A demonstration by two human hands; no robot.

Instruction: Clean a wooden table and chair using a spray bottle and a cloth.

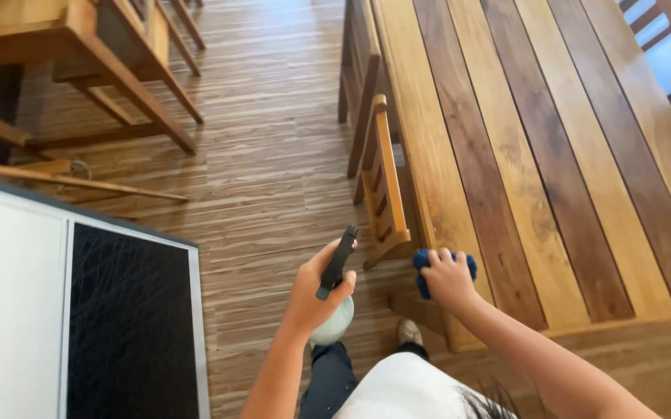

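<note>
- Head view: my left grip (316,291) is wrapped shut around a spray bottle (335,310), held above the floor (266,155), left of the counter (537,155).
- My right grip (448,278) is closed on a blue cloth (422,268), pressed to the counter's near left edge, beside a tucked-in chair (386,178).

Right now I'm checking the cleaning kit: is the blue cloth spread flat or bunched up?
Bunched up: the blue cloth shows only as a wad beneath the right hand at the table edge.

Wooden chair (382,186) tucked against slatted tabletop (553,155); white cabinet with dark panel (130,326) lower left, on wood-plank floor (273,155).
</note>
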